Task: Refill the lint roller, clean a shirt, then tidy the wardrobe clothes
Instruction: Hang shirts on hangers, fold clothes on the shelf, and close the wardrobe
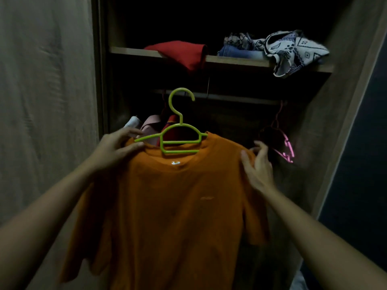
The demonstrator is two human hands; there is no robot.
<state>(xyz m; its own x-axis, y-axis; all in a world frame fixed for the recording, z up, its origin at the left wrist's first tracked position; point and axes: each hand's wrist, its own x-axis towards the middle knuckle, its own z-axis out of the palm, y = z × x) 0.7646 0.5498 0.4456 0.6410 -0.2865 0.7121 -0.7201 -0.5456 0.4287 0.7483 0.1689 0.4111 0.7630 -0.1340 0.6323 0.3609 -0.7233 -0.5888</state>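
Orange T-shirt (171, 206) is held up at frame centre, in front of the open wardrobe. The green hanger (180, 139) sits in the neck opening: its right arm is under the fabric, its left arm lies exposed over the collar.

- Left hand (117, 147): pinches the shirt's left shoulder at the tip of the hanger arm.
- Right hand (257, 164): grasps the shirt's right shoulder edge, thumb in front.

The lint roller is not in view, so refilling and cleaning cannot be verified; status is judged as the tidying phase.

Remaining, as judged: seat the hanger fully, hook it on the rail (219, 97), then fold the red garment (180, 53) and patterned garment (293, 49) lying loose on the shelf (230, 60).
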